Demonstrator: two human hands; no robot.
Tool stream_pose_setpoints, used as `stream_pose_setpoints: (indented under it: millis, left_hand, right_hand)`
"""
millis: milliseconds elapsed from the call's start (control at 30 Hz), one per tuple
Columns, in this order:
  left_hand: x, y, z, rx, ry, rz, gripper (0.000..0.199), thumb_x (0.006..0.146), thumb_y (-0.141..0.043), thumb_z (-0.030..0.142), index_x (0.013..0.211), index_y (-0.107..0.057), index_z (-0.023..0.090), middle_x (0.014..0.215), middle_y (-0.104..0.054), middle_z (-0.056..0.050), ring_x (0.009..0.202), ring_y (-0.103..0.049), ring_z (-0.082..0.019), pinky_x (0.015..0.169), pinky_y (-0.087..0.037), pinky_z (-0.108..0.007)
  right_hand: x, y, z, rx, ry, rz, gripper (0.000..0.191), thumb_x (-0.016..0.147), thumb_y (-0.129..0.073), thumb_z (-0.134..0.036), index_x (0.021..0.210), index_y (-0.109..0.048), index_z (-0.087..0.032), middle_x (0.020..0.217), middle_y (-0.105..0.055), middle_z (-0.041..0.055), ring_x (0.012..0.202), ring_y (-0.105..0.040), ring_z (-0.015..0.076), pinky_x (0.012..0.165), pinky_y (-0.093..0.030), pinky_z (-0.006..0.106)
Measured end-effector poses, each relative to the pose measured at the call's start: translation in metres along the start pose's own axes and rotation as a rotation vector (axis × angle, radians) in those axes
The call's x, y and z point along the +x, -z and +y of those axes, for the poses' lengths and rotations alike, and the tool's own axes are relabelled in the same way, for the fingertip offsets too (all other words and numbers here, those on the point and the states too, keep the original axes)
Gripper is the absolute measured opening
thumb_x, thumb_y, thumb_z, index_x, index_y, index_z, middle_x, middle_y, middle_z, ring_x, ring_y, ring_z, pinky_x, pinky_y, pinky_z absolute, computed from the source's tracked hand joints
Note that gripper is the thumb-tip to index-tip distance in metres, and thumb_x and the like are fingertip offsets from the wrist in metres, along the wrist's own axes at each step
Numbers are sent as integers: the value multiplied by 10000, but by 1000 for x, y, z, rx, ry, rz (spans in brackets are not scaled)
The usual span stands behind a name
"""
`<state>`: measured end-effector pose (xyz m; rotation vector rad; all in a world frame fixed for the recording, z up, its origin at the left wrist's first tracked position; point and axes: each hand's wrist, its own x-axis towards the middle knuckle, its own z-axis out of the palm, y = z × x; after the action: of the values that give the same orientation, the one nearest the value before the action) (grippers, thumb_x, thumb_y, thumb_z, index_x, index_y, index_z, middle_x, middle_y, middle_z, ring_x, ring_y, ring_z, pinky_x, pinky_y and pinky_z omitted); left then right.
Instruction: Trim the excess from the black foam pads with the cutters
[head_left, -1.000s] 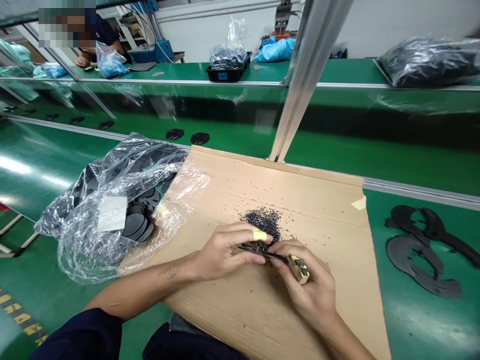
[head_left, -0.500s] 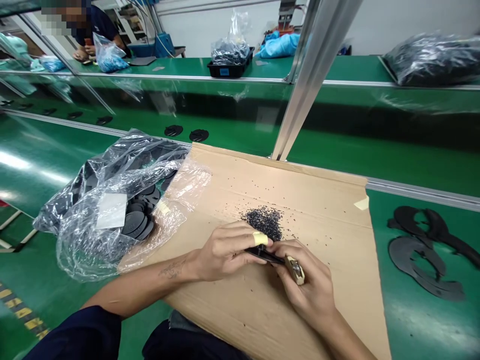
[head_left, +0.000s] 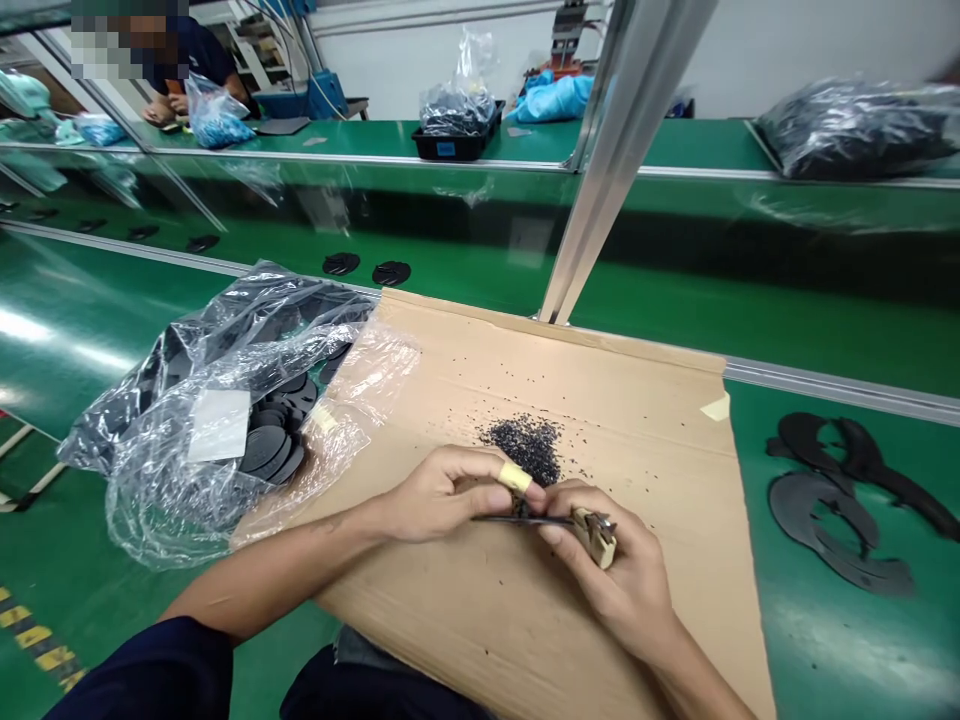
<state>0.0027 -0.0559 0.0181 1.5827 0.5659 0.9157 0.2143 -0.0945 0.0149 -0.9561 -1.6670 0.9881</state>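
My left hand [head_left: 442,497], with pale yellow tape round a finger, pinches a thin black plastic disc [head_left: 504,519], seen nearly edge-on above the cardboard. My right hand [head_left: 626,565] is closed round a small metal-tipped tool with a cream, tape-like grip [head_left: 597,540]. Its fingertips meet the disc's right side; the tool's working end is partly hidden, so I cannot tell its exact kind. Just beyond my fingers lies a heap of tiny black plastic bits [head_left: 529,447] on the cardboard sheet [head_left: 645,430].
At left, a clear plastic bag [head_left: 161,400] spills black discs [head_left: 266,450]. Curved black parts [head_left: 821,525] lie on the green bench at right. A metal post [head_left: 600,190] rises behind the cardboard. Black discs [head_left: 391,273] sit along the green strip beyond. A person [head_left: 199,60] works at far left.
The disc has been tilted to lie nearly edge-on to me. My left fingers have shifted along it, and the tool in my right hand has turned slightly.
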Motion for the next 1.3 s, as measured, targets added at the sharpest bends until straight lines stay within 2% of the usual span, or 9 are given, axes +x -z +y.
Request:
stream_pose_setpoints:
  millis: [167,433,633,700,833,900,1033,1167,1300]
  left_hand:
    - [-3,-3,-6,-53,-18,27,217,891,-762,361,913,-800,149,837,-728,-87,788,-675,-147,734,-552,-248]
    - [-6,-7,-5,-15,9,-37,202,931,-716,328,921,-790,139,833,-723,-87,784,-675,-134,719,-554,-232]
    - [-5,-3,-2,160,-86,-110,196,952,-688,295,887,-763,126,822,-728,-91,790,-664,-146,738,-541,-261]
    - [-4,-4,-4,178,-62,-76,230,967,-666,322,899,-760,125,826,-719,-84,780,-659,-138,725,-534,-247]
    - [-4,-9,-10,52,20,-23,532,991,-488,600,1051,-759,146,978,-715,-121,902,-681,-179,787,-566,-291]
    - [-5,-13,-13,72,20,-5,555,915,-589,646,1135,-735,157,1031,-712,-123,961,-683,-207,830,-579,-325]
    - [-9,-18,-17,253,3,136,308,907,-739,369,1131,-710,160,982,-735,-83,853,-703,-164,770,-587,-283]
    - [-6,-10,-14,388,-191,192,124,916,-715,194,1028,-724,143,949,-743,-87,884,-700,-168,788,-575,-288]
    - [-1,-3,-11,440,-327,192,115,927,-659,95,1011,-719,147,941,-742,-79,893,-691,-156,792,-578,-290]
  right_hand:
    - [4,-1,0,6,24,-47,63,953,-656,-281,980,-663,-225,921,-699,72,848,-670,208,741,-574,334]
    - [0,3,0,46,60,-113,54,956,-657,-247,912,-642,-219,853,-666,53,772,-636,188,666,-530,326]
    - [0,5,4,14,90,-194,62,945,-667,-214,898,-626,-207,841,-660,57,745,-621,178,624,-513,309]
    - [0,5,5,-16,98,-159,64,940,-669,-197,897,-622,-208,836,-656,51,744,-625,177,626,-514,310]
    - [-2,3,7,-133,144,22,97,925,-656,-130,924,-614,-217,841,-646,43,746,-632,179,638,-526,320]
    - [-3,2,7,-190,194,63,135,918,-639,-91,946,-613,-221,851,-640,45,751,-630,180,642,-529,323]
    - [-3,3,5,-198,216,49,169,921,-624,-103,1044,-626,-219,900,-656,53,799,-650,185,662,-539,313]
    - [-1,9,4,-280,133,158,276,943,-588,-130,1204,-579,-217,922,-672,48,794,-662,185,683,-539,311]
    - [2,16,11,-596,290,97,219,914,-592,-78,1105,-611,-184,914,-678,81,804,-624,207,699,-506,339]
